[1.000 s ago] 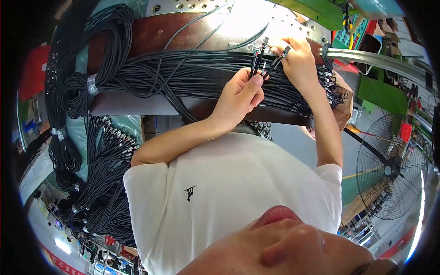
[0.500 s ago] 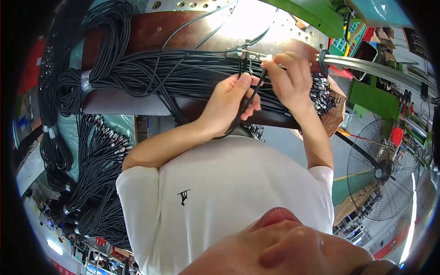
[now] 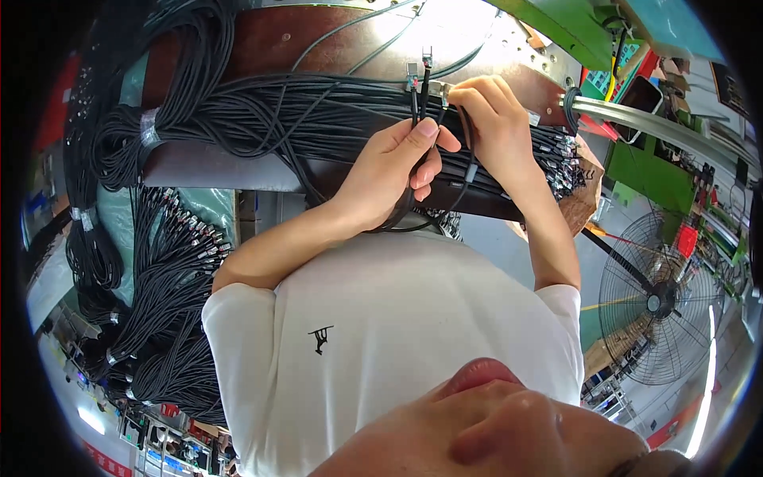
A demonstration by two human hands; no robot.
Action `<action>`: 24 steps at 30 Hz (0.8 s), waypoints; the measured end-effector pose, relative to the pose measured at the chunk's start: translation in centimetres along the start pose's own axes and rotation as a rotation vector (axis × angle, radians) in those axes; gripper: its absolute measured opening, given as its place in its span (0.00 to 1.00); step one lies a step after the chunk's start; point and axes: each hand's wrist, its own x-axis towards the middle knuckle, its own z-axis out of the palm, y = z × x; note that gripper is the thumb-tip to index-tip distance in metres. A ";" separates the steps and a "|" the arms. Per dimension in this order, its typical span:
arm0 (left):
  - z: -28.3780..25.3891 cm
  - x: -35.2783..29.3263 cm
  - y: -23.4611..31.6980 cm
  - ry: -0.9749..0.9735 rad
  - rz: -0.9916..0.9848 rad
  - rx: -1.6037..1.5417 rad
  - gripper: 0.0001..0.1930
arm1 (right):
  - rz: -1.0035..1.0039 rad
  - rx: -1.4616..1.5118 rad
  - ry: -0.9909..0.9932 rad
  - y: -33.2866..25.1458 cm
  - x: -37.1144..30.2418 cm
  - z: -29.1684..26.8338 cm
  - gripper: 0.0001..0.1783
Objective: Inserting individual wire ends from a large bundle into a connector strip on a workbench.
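Note:
My left hand is closed around a few black cables below their ends. Two small metal-tipped connectors stick up above my thumb. Just to the right, my right hand pinches near another metal connector, which sits close to the left hand's cables. What the right fingertips grip is partly hidden. A loop of cable with a grey sleeve hangs between my hands. Behind and under them lies a thick bundle of black cables on a dark brown bench.
More cable bunches with metal ends hang at the left. Several connector ends gather beside brown paper at the right. A metal rail and a large caged fan stand further right. Green machine parts lie at the upper right.
My right hand has moved slightly left and down with a connector end, beside my left hand. Two connectors held by my left hand now stand apart, and a cable loop with a grey sleeve shows.

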 end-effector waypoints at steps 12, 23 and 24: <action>0.4 0.2 -0.6 -0.027 0.219 0.308 0.21 | 0.101 0.092 0.247 1.4 -1.3 -1.4 0.14; 1.5 0.8 0.4 -0.019 0.020 -0.072 0.13 | 0.271 0.126 -0.087 2.2 -1.5 -0.8 0.12; 1.6 0.8 0.3 -0.011 0.012 -0.067 0.12 | 0.273 0.127 -0.113 2.4 -1.7 -0.8 0.12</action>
